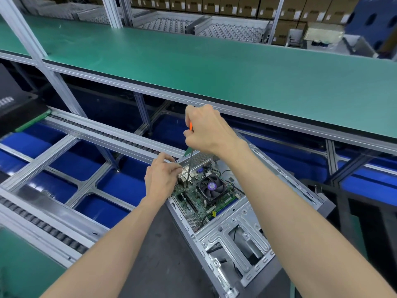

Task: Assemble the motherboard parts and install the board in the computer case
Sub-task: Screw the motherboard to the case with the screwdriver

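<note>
A green motherboard (193,196) with a black cooler fan (211,187) lies inside the open grey metal computer case (236,229). My right hand (206,130) grips the orange handle of a screwdriver (189,166), held upright. Its shaft runs down to the board's far left corner beside the rear ports. My left hand (161,179) rests at the case's left rear edge, its fingers curled beside the shaft near the tip. Whether they hold a screw is hidden.
A roller conveyor rail (111,134) runs behind the case and another (43,226) at the left front. A green shelf (214,67) overhangs the work area. Blue panels lie under the frame. A dark case (15,100) stands at far left.
</note>
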`<act>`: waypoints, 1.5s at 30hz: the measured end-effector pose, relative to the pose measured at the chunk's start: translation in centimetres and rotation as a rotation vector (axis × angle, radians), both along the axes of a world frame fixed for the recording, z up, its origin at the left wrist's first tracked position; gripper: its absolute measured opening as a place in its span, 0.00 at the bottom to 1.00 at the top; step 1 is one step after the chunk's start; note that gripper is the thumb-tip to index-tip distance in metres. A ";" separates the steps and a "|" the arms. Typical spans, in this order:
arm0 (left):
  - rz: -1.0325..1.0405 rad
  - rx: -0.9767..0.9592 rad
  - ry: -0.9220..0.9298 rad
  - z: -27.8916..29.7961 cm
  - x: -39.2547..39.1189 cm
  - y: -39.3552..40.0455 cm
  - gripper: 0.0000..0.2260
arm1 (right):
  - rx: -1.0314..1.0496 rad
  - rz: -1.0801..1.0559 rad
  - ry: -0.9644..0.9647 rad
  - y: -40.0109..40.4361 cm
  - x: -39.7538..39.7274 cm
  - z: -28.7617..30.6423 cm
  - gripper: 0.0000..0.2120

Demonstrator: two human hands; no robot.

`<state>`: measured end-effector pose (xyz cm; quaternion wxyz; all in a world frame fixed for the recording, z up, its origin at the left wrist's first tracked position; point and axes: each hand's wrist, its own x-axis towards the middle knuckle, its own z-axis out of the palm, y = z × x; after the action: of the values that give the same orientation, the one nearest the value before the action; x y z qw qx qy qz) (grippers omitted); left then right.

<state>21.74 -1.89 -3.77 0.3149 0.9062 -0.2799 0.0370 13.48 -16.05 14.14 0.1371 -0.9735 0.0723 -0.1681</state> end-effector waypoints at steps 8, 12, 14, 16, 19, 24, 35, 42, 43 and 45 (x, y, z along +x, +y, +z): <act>-0.185 0.079 -0.025 0.5 -1.9 -0.4 0.06 | 0.014 -0.060 -0.019 -1.3 -2.2 1.8 0.08; -0.189 0.302 0.172 2.3 -3.0 -1.8 0.18 | 0.019 -0.068 -0.042 -1.5 -2.9 2.8 0.08; -0.202 0.348 0.218 2.8 -3.5 -2.7 0.13 | 0.044 -0.066 -0.064 -1.4 -3.0 3.1 0.08; -0.183 0.333 0.261 2.8 -3.8 -3.3 0.05 | 0.080 -0.061 -0.098 -1.3 -3.2 3.2 0.09; -0.141 0.271 0.311 2.5 -4.0 -3.6 0.08 | 0.218 -0.067 -0.199 -1.3 -3.5 2.5 0.14; -0.166 0.207 0.291 2.9 -4.5 -3.4 0.08 | 0.409 -0.179 -0.268 -1.4 -4.0 -0.7 0.13; -0.288 0.073 0.389 4.9 -4.0 -4.1 0.14 | 0.386 -0.145 -0.149 -1.3 -4.2 -5.4 0.18; -0.147 -0.108 0.854 2.1 -4.2 -3.7 0.16 | 0.458 -0.177 -0.194 -2.4 -4.0 -4.3 0.19; -0.141 -0.179 0.892 1.8 -4.3 -3.8 0.14 | 0.460 -0.176 -0.199 -2.4 -4.0 -4.2 0.19; -0.162 -0.287 0.924 1.8 -4.6 -4.0 0.11 | 0.464 -0.174 -0.207 -2.4 -4.1 -4.1 0.19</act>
<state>17.09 -5.91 -1.97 0.5298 0.7504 -0.1725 -0.3555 9.42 -18.43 10.04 0.3483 -0.8838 0.1780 -0.2568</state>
